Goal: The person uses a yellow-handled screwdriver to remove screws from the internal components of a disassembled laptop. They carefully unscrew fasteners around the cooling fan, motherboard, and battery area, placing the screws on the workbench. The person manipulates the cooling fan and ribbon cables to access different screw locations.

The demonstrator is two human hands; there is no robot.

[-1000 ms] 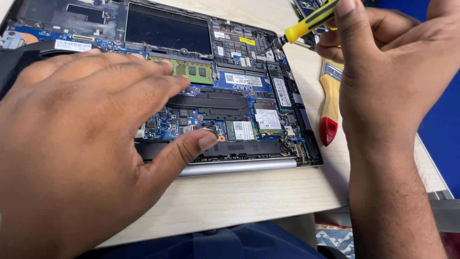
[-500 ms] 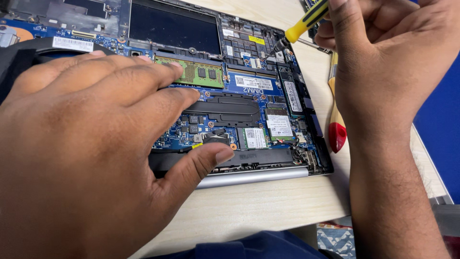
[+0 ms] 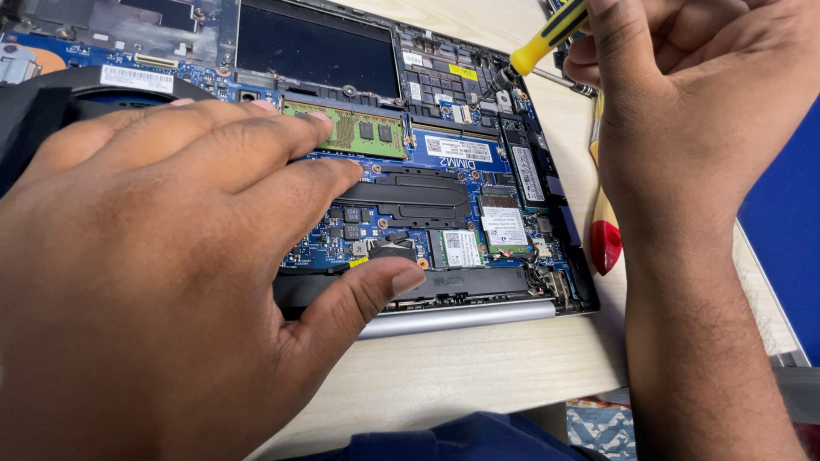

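Head view. We have an opened laptop (image 3: 359, 154) lying on the desk (image 3: 478, 367) with its bottom cover off and the boards bare. Our left hand (image 3: 162, 282) lies flat over its near left part, fingers (image 3: 282, 183) spread and pressing down, thumb tip resting by the hinge bar; it grips nothing. Our right hand (image 3: 683, 111) is closed around the yellow-handled screwdriver (image 3: 547, 38), whose tip points down at the far right corner of the board, just ahead of those fingers; whether it sits in a screw head we cannot tell.

To do this well, we judge: keep the driver upright over the screw, press lightly, turn slowly, and hold the left palm steady so the chassis does not slide. Keep fingertips off the green memory stick (image 3: 354, 132).

A red-and-wood tool handle (image 3: 605, 243) lies just right of the laptop, under the right wrist. The desk is pale wood grain; a blue surface (image 3: 790, 222) shows beyond its right edge.
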